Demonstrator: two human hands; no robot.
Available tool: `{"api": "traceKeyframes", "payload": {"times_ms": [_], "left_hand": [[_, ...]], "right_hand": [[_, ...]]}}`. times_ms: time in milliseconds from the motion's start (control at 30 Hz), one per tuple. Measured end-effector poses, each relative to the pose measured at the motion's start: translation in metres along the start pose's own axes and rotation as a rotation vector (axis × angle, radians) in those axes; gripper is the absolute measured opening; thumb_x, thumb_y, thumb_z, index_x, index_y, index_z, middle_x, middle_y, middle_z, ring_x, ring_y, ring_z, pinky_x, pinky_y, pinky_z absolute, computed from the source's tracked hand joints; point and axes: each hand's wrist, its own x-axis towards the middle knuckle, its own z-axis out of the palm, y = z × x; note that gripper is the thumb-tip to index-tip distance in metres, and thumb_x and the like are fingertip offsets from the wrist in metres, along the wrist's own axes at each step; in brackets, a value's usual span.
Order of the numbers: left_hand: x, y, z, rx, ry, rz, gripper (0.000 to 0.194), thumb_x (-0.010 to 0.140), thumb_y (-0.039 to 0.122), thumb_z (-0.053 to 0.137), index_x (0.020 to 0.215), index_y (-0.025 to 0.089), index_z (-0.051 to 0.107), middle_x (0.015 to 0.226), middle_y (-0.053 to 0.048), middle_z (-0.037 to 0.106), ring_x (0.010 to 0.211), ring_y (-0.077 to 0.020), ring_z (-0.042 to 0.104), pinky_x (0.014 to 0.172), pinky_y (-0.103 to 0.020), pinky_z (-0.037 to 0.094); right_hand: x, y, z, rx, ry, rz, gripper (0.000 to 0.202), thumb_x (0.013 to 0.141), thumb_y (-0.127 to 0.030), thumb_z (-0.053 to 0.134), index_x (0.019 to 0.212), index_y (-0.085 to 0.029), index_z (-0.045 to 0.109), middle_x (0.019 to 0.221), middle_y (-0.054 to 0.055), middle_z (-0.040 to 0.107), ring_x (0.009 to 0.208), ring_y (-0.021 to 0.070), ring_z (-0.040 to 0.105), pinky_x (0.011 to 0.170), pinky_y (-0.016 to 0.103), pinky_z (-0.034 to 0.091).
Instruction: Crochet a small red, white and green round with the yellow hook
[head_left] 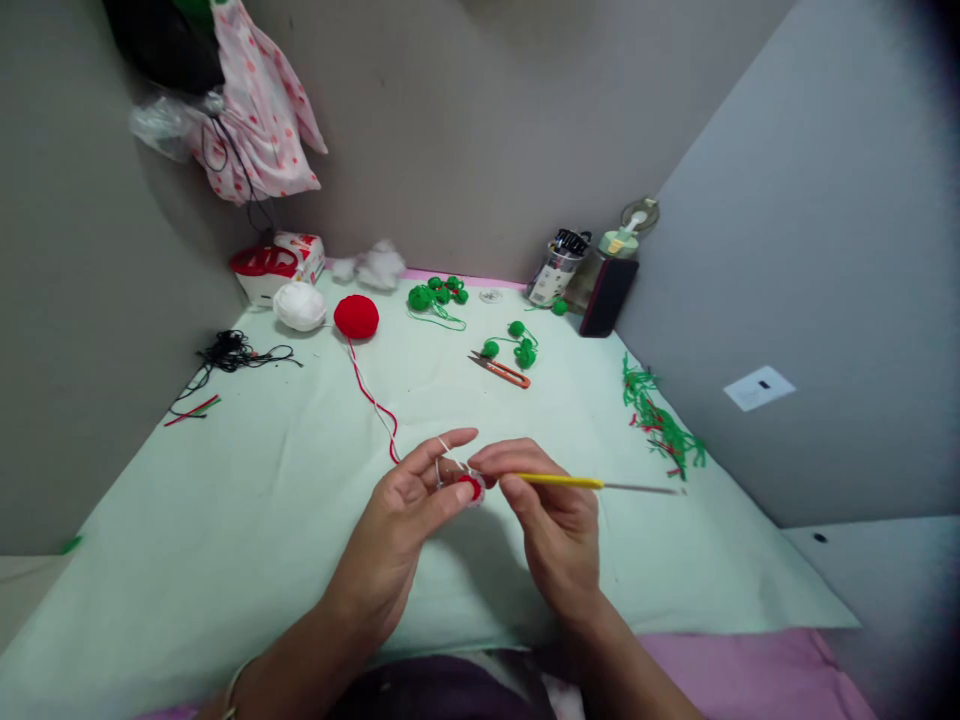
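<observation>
Between the thumb and fingers of my left hand (409,510) is a small round crochet piece (472,488), red in the middle with a white edge. White yarn (450,452) loops over my left index finger, which is raised. My right hand (551,525) pinches a crochet hook (562,481) with a yellow handle; its far metal end points right. The hook's working tip meets the piece, but fingers hide the exact spot. Red and white strands run from my left hand back to a red yarn ball (356,317) and a white yarn ball (299,306).
Orange thread snips (500,370) lie mid-table beside small green balls (525,353). More green pieces (437,293) and white stuffing (380,266) sit behind. Black cord (229,352) lies left, green and red yarn scraps (660,425) right. A phone (609,297) leans near a pen cup (556,268).
</observation>
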Motion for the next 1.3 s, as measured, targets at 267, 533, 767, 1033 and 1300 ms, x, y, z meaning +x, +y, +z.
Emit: {"api": "traceKeyframes", "payload": {"times_ms": [267,533,767,1033,1300], "left_hand": [[0.003,-0.003,-0.001,-0.111,-0.013,-0.067,0.045,0.080,0.029,0.090,0.124,0.024,0.080,0.088,-0.002,0.074,0.095,-0.0190,0.064,0.099,-0.034,0.044],[0.003,0.001,-0.002,-0.025,0.045,0.012,0.042,0.081,0.026,0.089,0.122,0.027,0.081,0.085,0.001,0.070,0.089,-0.0165,0.060,0.094,-0.033,0.041],[0.001,0.002,-0.002,-0.051,0.012,-0.060,0.057,0.082,0.029,0.087,0.137,0.023,0.072,0.090,-0.002,0.071,0.097,-0.0215,0.060,0.101,-0.038,0.036],[0.002,0.003,-0.004,-0.182,-0.071,-0.159,0.043,0.079,0.027,0.084,0.120,0.016,0.081,0.093,-0.006,0.072,0.096,-0.0229,0.063,0.101,-0.039,0.041],[0.000,-0.005,-0.002,0.130,0.027,0.064,0.040,0.082,0.031,0.090,0.120,0.032,0.081,0.088,0.001,0.071,0.091,-0.0169,0.061,0.087,-0.030,0.044]], "right_hand": [[-0.012,0.001,-0.004,-0.430,-0.044,-0.300,0.037,0.096,-0.007,0.067,0.122,-0.031,0.079,0.109,0.008,0.078,0.096,0.0229,0.073,0.079,0.035,0.060],[0.001,0.002,-0.002,0.005,0.029,0.043,0.016,0.102,-0.026,0.067,0.097,-0.027,0.082,0.088,0.004,0.074,0.081,0.0187,0.067,0.071,0.033,0.055],[-0.003,0.009,-0.005,0.107,0.004,0.069,0.017,0.103,-0.026,0.066,0.103,-0.030,0.082,0.092,0.002,0.074,0.080,0.0166,0.065,0.073,0.031,0.053],[0.005,0.010,-0.009,0.393,0.102,0.302,0.016,0.097,-0.036,0.074,0.088,-0.023,0.080,0.082,0.000,0.066,0.068,0.0109,0.060,0.066,0.024,0.050],[-0.004,0.007,0.001,0.104,0.035,0.106,0.014,0.100,-0.030,0.071,0.096,-0.027,0.084,0.094,0.004,0.077,0.092,0.0184,0.070,0.081,0.030,0.056]]}}
